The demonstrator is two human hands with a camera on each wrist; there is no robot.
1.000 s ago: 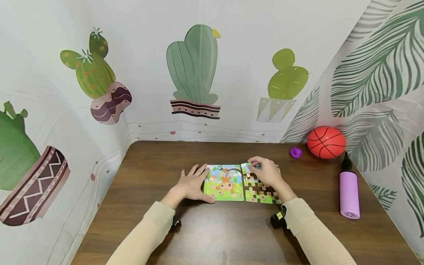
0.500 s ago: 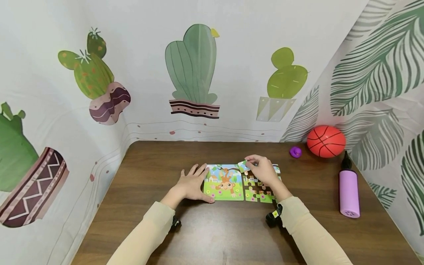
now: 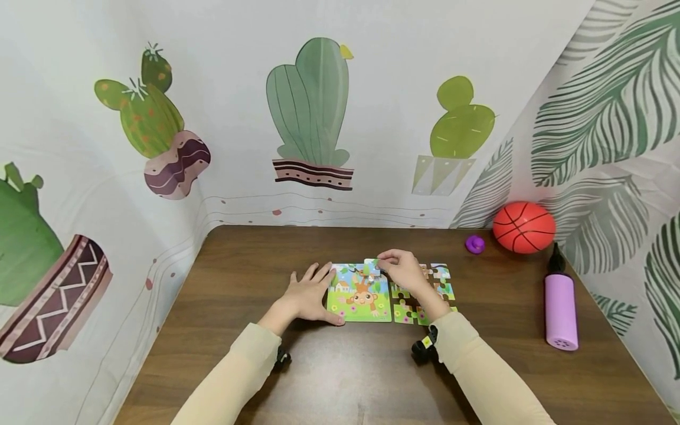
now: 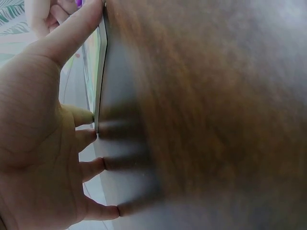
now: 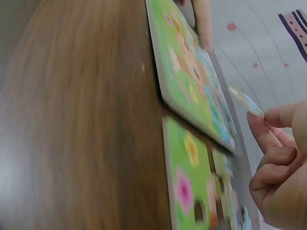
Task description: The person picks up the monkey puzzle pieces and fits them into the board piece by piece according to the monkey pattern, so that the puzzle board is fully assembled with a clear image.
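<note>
Fingers of the R hand are pinching one puzzle pc at its R side, most of the pc sticking out L past the tips. Other R fingers are curling in twd the palm, per R wrist view. The pc is hovering over the upper part of the picture board, a bit R of ctr, poking slightly past the far edge; R wrist view is showing a gap betw. pc & board. R hand is hanging over the loose pcs, partly hiding them, its forearm in a beige sleeve slanting in from bottom R.

L hand is lying along the board's L side, fingers spread wide: thumb's reaching to the near L corner, index tip is sitting at the L edge farther up, the rest are resting on the desk L of the board. L forearm's slanting in from bottom L.

Board is lying flat, monkey pic facing up; loose pcs are lying just R of it, w/ gaps betw. some. Farther R on the desk, a purple toy, red basketball & lilac cylinder w/ blk nozzle are sitting well apart from the hands.
</note>
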